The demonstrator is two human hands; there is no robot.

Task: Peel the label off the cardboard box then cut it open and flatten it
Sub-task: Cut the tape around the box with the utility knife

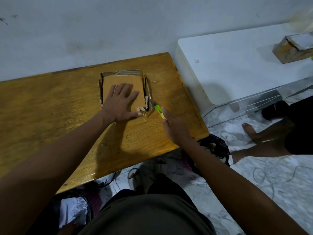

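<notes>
A flat brown cardboard box (pixel 124 79) lies on the wooden table (pixel 50 102), its edges taped and frayed. A small white scrap of label (pixel 140 108) with printed digits remains at its near right corner. My left hand (pixel 120 102) presses flat on the box top, fingers spread. My right hand (pixel 174 128) grips a green and yellow utility knife (pixel 158 110), whose tip touches the box's right side near the front corner.
A white table (pixel 228 65) stands to the right with another taped cardboard box (pixel 293 49) on it. Another person's bare foot (pixel 254 134) rests on the marble floor at right. Black bags (pixel 215 148) and sandals lie under the table edge.
</notes>
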